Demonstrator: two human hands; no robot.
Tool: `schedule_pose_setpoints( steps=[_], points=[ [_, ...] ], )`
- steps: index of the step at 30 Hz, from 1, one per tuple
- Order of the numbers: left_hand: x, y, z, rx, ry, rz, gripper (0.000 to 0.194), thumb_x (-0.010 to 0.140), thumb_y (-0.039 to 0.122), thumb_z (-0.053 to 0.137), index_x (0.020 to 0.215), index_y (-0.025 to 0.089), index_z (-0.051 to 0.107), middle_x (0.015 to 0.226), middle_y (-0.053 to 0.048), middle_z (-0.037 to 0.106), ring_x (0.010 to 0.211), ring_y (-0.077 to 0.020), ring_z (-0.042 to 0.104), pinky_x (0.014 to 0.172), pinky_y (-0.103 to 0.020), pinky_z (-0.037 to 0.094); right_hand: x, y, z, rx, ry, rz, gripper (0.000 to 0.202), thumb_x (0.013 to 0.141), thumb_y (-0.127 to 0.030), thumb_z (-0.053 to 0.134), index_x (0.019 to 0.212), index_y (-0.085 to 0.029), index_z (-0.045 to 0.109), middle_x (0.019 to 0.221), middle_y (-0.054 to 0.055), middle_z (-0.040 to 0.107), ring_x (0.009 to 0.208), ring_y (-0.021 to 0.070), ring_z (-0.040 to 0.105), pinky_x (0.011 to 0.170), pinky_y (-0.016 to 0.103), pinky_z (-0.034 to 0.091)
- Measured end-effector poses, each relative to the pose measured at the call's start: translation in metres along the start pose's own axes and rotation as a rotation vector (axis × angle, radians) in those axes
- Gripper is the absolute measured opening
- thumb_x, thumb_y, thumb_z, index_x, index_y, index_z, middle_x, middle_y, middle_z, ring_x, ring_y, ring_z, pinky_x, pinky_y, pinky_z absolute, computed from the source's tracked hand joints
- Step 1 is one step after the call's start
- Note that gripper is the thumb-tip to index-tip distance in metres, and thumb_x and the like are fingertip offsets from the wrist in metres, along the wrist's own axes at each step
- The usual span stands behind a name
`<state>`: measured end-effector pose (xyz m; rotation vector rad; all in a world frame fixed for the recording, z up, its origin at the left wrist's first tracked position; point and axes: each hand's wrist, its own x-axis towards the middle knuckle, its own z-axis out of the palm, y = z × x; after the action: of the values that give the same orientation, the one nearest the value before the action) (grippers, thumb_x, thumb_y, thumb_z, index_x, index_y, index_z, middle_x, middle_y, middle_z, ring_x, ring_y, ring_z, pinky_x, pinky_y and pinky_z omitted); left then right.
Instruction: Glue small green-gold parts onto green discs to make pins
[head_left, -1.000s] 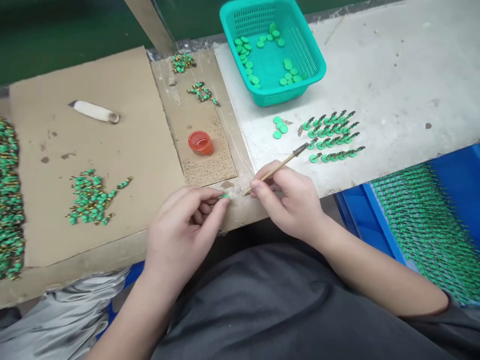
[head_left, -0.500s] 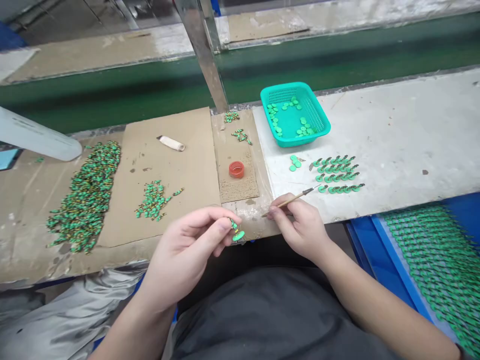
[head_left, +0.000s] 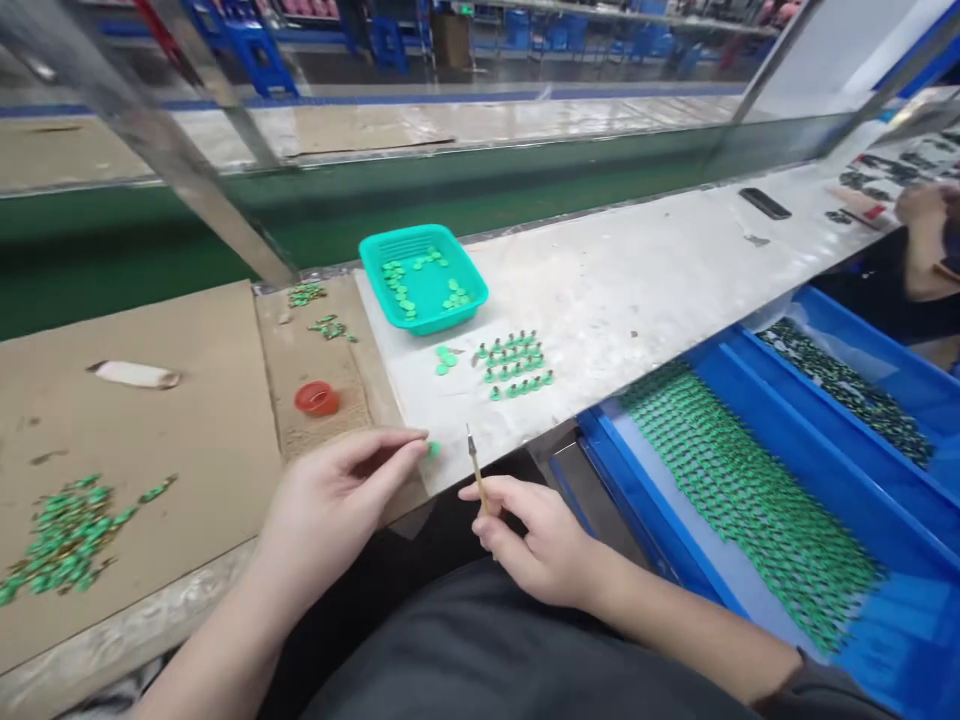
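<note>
Between the thumb and fingers of my left hand is a small green piece, its upper part hidden by the fingertips. My right hand grips a thin brush, tip pointing up. Rows of small green pieces with dark tops stand on the white surface beyond my hands. Several loose green discs lie left of the rows, and more are in a turquoise basket. A red cap sits on the cardboard beyond my left hand.
Green and gold pieces are heaped on cardboard at left, near a white stick. Blue trays at right hold many green pieces. At far right are another person's hand and a black phone-like object.
The view has swung right and up, bringing in the other person and more trays. My left hand has moved the green piece over the white surface's edge. The brush now points upward.
</note>
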<state>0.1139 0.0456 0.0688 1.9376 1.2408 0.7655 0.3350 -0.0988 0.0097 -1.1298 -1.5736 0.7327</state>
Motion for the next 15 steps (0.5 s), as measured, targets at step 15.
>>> schedule_pose_setpoints(
  steps=[15],
  points=[
    [0.057, 0.044, 0.157, 0.159, -0.214, 0.36, 0.024, 0.119, 0.041, 0.075, 0.124, 0.019, 0.085, 0.124, -0.01, 0.089, 0.118, -0.0247, 0.085, 0.115, -0.05, 0.071, -0.042, -0.005, -0.058, -0.02, 0.391, 0.146, 0.065, 0.12, -0.023, 0.065, 0.182, -0.031, 0.048, 0.083, -0.005, 0.084, 0.067, 0.018, 0.082, 0.07, 0.03, 0.073]
  ],
)
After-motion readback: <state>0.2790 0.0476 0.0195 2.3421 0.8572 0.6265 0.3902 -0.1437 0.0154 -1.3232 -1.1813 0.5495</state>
